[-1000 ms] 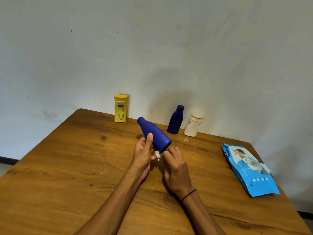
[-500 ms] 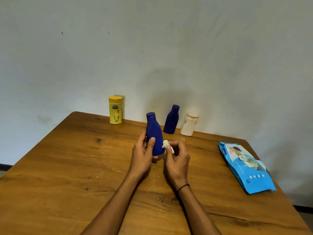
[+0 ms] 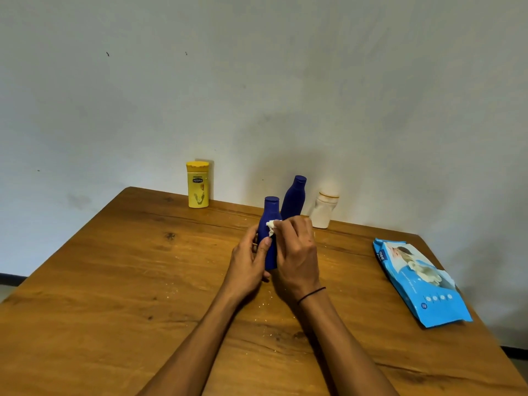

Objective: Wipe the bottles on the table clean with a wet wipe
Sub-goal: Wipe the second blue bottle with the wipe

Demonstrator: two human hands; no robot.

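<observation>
Wiping in progress — left hand (image 3: 248, 262) grips upright blue bottle (image 3: 269, 224) at mid-table (image 3: 114, 267); right hand (image 3: 295, 252) pinches wet wipe (image 3: 271, 226) against its shoulder. Risk: sideways rubbing may tip the bottle if the left hand's hold slackens.

1. This is looking like a plain room in a home: a wooden table (image 3: 120, 281) is standing pushed against a bare, pale painted wall (image 3: 257, 81) that is showing smudges and small marks.
2. Household toiletries are standing along the table's far edge: a yellow bottle (image 3: 197, 184), a dark blue bottle (image 3: 293, 197) and a small white bottle (image 3: 324, 210).
3. A blue pack of wet wipes (image 3: 420, 284) is lying on the table's right side.
4. A dark skirting strip (image 3: 11, 278) is running along the wall's foot at lower left.
</observation>
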